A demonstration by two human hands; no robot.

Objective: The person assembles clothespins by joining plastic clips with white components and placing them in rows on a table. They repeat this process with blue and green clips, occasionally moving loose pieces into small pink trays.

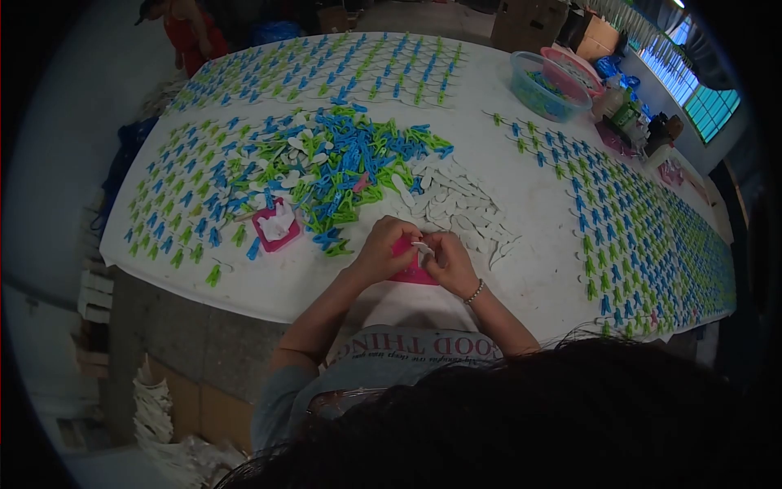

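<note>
My left hand (pixel 385 251) and my right hand (pixel 449 262) meet close in front of my body, fingers closed in a pinch. Between their fingertips is a small white piece (pixel 421 247), too small to make out fully. Just beneath them lies a bright pink tray (pixel 414 275), partly covered by the hands. Beyond the hands spreads a pile of flat white pieces (pixel 456 200). To its left rises a heap of blue and green plastic clips (pixel 350 155). A beaded bracelet circles my right wrist.
A small pink box (pixel 277 226) holding white pieces stands left. Rows of blue and green clips (pixel 643 236) cover the table's right side; more rows (pixel 326 69) lie at the back. A clear basin (pixel 550 90) sits back right. A person in red (pixel 194 37) is at far left.
</note>
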